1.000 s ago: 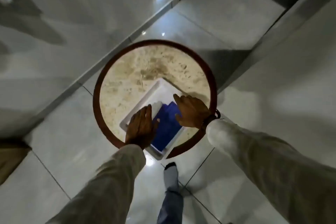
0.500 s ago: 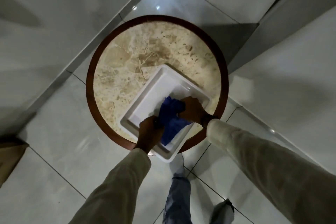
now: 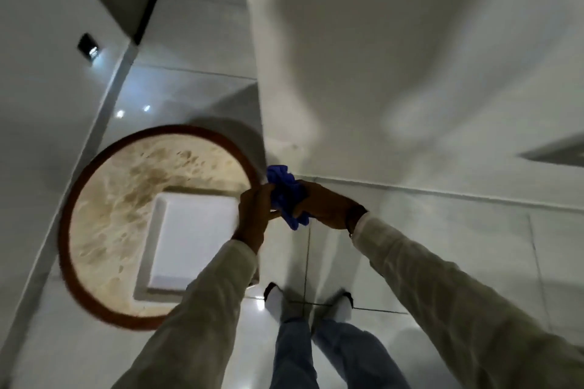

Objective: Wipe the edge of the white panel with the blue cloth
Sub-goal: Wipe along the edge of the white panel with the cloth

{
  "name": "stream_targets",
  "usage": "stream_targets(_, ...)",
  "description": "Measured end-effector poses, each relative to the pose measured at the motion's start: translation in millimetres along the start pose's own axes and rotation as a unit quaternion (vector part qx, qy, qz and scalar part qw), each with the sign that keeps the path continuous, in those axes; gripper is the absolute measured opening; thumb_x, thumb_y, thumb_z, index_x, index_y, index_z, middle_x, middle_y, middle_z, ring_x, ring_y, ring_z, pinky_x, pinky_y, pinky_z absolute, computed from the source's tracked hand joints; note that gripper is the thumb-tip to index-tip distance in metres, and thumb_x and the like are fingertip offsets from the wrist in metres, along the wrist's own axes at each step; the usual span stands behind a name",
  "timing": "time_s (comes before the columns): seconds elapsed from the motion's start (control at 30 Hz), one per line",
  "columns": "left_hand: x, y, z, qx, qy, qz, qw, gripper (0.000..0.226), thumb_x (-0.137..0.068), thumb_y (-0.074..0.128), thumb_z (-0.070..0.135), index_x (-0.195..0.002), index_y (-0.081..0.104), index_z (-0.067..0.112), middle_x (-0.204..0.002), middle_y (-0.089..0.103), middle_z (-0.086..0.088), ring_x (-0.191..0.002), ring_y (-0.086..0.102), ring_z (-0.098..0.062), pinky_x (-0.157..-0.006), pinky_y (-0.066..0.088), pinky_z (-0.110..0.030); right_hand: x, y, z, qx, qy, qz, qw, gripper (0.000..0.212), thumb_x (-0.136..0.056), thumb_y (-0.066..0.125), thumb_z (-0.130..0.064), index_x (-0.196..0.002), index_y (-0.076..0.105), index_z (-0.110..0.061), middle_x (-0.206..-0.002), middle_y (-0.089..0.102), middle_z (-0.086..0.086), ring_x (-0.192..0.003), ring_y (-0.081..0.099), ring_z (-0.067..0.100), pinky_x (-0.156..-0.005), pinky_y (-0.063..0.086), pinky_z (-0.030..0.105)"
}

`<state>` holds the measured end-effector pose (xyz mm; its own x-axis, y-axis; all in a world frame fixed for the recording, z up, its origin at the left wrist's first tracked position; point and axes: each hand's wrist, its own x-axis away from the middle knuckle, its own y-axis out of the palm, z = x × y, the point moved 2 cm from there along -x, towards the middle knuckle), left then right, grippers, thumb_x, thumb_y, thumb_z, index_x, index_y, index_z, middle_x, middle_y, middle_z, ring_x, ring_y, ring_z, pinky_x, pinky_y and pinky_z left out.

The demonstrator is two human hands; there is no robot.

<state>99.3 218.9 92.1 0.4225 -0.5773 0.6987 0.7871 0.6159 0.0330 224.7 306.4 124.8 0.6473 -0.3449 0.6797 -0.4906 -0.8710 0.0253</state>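
Observation:
The blue cloth [image 3: 286,196] is bunched up between both hands, held in the air just right of the round table. My right hand [image 3: 325,205] grips its right side. My left hand [image 3: 256,215] pinches its left side, over the right rim of the table. A tall white panel [image 3: 395,57] rises ahead and to the right; its left vertical edge [image 3: 257,95] runs down to just above the cloth. The cloth's top end sits close to the foot of that edge; I cannot tell whether it touches.
A round marble-topped table with a brown rim [image 3: 68,221] stands at lower left and carries a white square tray [image 3: 189,243]. My legs and socked feet [image 3: 278,303] are on the glossy tiled floor. A small wall light [image 3: 90,49] glows at left.
Both hands lifted the blue cloth out of the white tray and carried it right, off the table, bunching it up. The view swung toward the white panel.

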Motion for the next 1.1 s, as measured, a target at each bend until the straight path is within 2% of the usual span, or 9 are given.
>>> stream_targets(0.1, 3, 83, 8, -0.056, -0.017, -0.079, 0.995, 0.029, -0.106, 0.043, 0.018, -0.093, 0.069, 0.016, -0.089, 0.074, -0.005, -0.08, 0.074, -0.024, -0.063, 0.064, -0.035, 41, -58, 31, -0.067, 0.003, 0.062, 0.996, 0.051, -0.08, 0.062, 0.016, -0.129, 0.051, 0.007, -0.107, 0.061, 0.019, -0.095, 0.058, 0.027, -0.088, 0.053, 0.042)
stream_targets(0.27, -12, 199, -7, -0.271, 0.04, -0.172, 0.946, 0.027, -0.094, 0.053, 0.001, -0.089, 0.079, 0.006, -0.08, 0.075, -0.012, -0.056, 0.072, -0.019, -0.059, 0.066, -0.034, 80, -140, 135, -0.305, 0.044, 0.284, 0.908, 0.049, -0.083, 0.063, 0.01, -0.131, 0.057, 0.003, -0.128, 0.064, 0.032, -0.115, 0.063, 0.044, -0.103, 0.052, 0.053)
stream_targets(0.33, -38, 235, -21, -0.471, 0.175, -0.186, 0.844, 0.027, -0.098, 0.054, 0.005, -0.108, 0.079, 0.004, -0.102, 0.074, -0.016, -0.081, 0.072, -0.025, -0.079, 0.062, -0.04, 82, -163, 190, -0.392, 0.073, 0.332, 0.855, 0.052, -0.085, 0.064, 0.008, -0.135, 0.054, 0.001, -0.131, 0.063, 0.028, -0.123, 0.059, 0.045, -0.102, 0.052, 0.052)
stream_targets(0.4, -69, 259, -39, -0.632, 0.304, -0.198, 0.685, 0.034, -0.101, 0.057, 0.016, -0.129, 0.073, 0.007, -0.125, 0.072, -0.012, -0.111, 0.069, -0.03, -0.093, 0.055, -0.038, 72, -181, 242, -0.47, 0.086, 0.361, 0.801, 0.052, -0.087, 0.066, 0.001, -0.138, 0.054, -0.003, -0.132, 0.063, 0.023, -0.123, 0.059, 0.043, -0.099, 0.053, 0.049)
stream_targets(0.5, -141, 299, -87, -0.74, 0.444, -0.22, 0.455, 0.051, -0.1, 0.057, 0.025, -0.148, 0.062, 0.01, -0.155, 0.06, -0.015, -0.145, 0.054, -0.039, -0.118, 0.045, -0.055, 27, -205, 328, -0.556, 0.071, 0.385, 0.733, 0.047, -0.089, 0.063, 0.002, -0.135, 0.055, -0.007, -0.125, 0.064, 0.018, -0.113, 0.062, 0.039, -0.093, 0.054, 0.05)
stream_targets(0.6, -216, 333, -136, -0.782, 0.505, -0.229, 0.284, 0.06, -0.1, 0.052, 0.036, -0.155, 0.055, 0.013, -0.169, 0.043, -0.014, -0.159, 0.036, -0.04, -0.128, 0.025, -0.067, -38, -221, 399, -0.598, 0.049, 0.397, 0.695, 0.048, -0.088, 0.061, 0.007, -0.133, 0.056, -0.008, -0.118, 0.064, 0.016, -0.098, 0.064, 0.033, -0.088, 0.054, 0.048)
stream_targets(0.8, -359, 388, -227, -0.778, 0.598, -0.19, 0.04, 0.073, -0.103, 0.029, 0.053, -0.164, 0.038, 0.015, -0.177, 0.022, -0.017, -0.165, 0.019, -0.041, -0.13, 0.016, -0.068, -205, -257, 521, -0.636, -0.01, 0.386, 0.668, 0.039, -0.086, 0.058, 0.01, -0.117, 0.058, -0.013, -0.112, 0.065, 0.014, -0.084, 0.065, 0.024, -0.068, 0.057, 0.036)
stream_targets(0.97, -434, 399, -252, -0.762, 0.624, -0.115, -0.132, 0.075, -0.108, 0.013, 0.054, -0.169, -0.011, 0.017, -0.177, -0.021, -0.017, -0.166, -0.014, -0.036, -0.135, -0.007, -0.058, -303, -276, 576, -0.628, -0.067, 0.394, 0.668, 0.045, -0.083, 0.057, 0.014, -0.105, 0.061, -0.024, -0.116, 0.066, 0.013, -0.099, 0.064, 0.03, -0.089, 0.058, 0.046)
stream_targets(1.1, -482, 398, -262, -0.686, 0.685, -0.027, -0.244, 0.074, -0.11, 0.008, 0.049, -0.17, -0.009, 0.01, -0.178, -0.017, -0.021, -0.166, -0.005, -0.041, -0.133, -0.002, -0.061, -384, -293, 605, -0.633, -0.108, 0.392, 0.659, 0.057, -0.082, 0.057, 0.013, -0.127, 0.06, -0.022, -0.119, 0.065, 0.007, -0.112, 0.063, 0.032, -0.101, 0.055, 0.05)
